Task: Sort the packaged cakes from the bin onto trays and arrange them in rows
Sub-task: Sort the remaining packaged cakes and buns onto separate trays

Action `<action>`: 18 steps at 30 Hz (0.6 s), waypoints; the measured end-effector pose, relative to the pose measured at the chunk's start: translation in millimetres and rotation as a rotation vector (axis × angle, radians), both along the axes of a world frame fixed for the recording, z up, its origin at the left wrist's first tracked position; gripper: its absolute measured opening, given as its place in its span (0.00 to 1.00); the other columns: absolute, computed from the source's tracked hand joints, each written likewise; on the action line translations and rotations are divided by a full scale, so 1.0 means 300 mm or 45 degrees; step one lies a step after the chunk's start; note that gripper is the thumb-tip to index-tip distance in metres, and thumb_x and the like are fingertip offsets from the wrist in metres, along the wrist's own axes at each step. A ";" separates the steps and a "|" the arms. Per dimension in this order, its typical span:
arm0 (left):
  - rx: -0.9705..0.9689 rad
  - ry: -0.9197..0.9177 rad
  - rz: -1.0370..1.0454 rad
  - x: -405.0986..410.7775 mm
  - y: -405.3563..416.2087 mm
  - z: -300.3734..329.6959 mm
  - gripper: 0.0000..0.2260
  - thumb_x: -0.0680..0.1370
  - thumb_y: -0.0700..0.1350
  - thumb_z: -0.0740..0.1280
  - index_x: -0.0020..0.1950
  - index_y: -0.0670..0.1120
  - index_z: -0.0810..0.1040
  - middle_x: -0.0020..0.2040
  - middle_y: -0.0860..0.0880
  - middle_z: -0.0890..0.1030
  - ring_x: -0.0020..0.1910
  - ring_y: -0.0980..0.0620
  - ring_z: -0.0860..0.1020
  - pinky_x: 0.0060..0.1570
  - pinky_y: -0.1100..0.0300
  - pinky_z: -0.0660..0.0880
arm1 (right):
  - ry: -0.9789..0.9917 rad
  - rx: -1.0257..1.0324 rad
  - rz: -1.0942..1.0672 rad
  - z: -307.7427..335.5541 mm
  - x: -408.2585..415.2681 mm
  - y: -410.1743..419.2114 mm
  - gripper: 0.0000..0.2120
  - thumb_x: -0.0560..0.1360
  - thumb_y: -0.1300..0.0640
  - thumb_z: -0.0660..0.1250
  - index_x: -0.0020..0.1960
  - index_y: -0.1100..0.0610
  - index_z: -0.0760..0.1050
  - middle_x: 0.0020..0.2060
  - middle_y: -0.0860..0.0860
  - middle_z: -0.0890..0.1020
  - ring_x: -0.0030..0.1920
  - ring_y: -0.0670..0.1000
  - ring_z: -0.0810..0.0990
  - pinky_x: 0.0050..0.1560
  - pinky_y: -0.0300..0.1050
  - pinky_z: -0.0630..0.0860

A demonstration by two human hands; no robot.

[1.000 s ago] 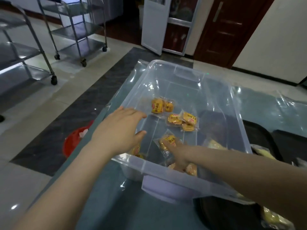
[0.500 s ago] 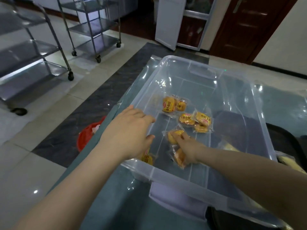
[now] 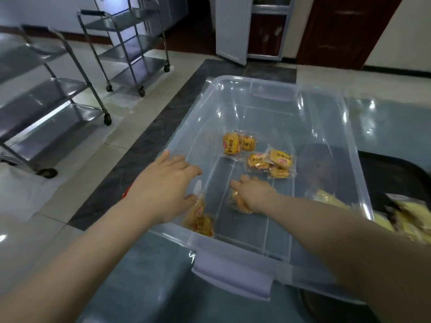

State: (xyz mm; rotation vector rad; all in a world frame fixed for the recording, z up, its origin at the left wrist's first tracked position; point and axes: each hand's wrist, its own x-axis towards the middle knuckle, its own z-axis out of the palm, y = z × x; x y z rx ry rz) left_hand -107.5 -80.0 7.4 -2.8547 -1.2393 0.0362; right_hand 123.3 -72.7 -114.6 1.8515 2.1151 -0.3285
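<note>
Both hands are down in the clear bin [image 3: 275, 108], which sits on the table [image 3: 149, 285], so the step in hand looks like gathering the last cakes before carrying them to the tray [image 3: 396, 173] at the right. The right hand [image 3: 254, 194] has its fingers curled round a cake [image 3: 240, 202] on the bin floor, holding it. The left hand [image 3: 163, 190] reaches over the near-left rim, fingers spread and fairly straight, its thumb touching the wrapper of a pair of cakes [image 3: 200, 220] leaning in the near corner; it grips nothing yet. More cakes lie loose further in: two [image 3: 238, 145] together, and a cluster of three [image 3: 270, 163] just beside them. Next, the left hand would need to close on the corner pair, then both hands lift clear of the bin walls and cross right to the tray, where pale packets [image 3: 412, 213] already lie, blurred.
</note>
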 end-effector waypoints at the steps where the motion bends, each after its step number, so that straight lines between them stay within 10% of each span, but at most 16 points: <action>1: -0.004 0.066 -0.019 0.004 0.004 -0.001 0.26 0.75 0.58 0.63 0.71 0.55 0.63 0.70 0.53 0.68 0.75 0.52 0.55 0.70 0.56 0.37 | -0.033 -0.026 0.040 0.003 -0.004 0.004 0.24 0.76 0.59 0.63 0.70 0.51 0.64 0.62 0.58 0.70 0.60 0.63 0.72 0.54 0.54 0.72; 9: -0.474 0.623 -0.469 0.183 0.059 -0.095 0.35 0.72 0.55 0.68 0.75 0.56 0.55 0.71 0.48 0.66 0.70 0.47 0.62 0.70 0.46 0.57 | -0.099 -0.035 -0.037 0.090 0.005 0.054 0.21 0.75 0.57 0.67 0.68 0.50 0.71 0.65 0.58 0.68 0.65 0.62 0.68 0.59 0.55 0.71; 18: -0.226 1.239 -0.734 0.267 0.149 -0.338 0.47 0.67 0.58 0.73 0.75 0.61 0.44 0.77 0.46 0.49 0.75 0.43 0.53 0.68 0.35 0.49 | 0.045 0.159 -0.376 0.158 0.083 0.087 0.21 0.77 0.50 0.64 0.68 0.55 0.70 0.66 0.60 0.63 0.66 0.64 0.64 0.58 0.63 0.73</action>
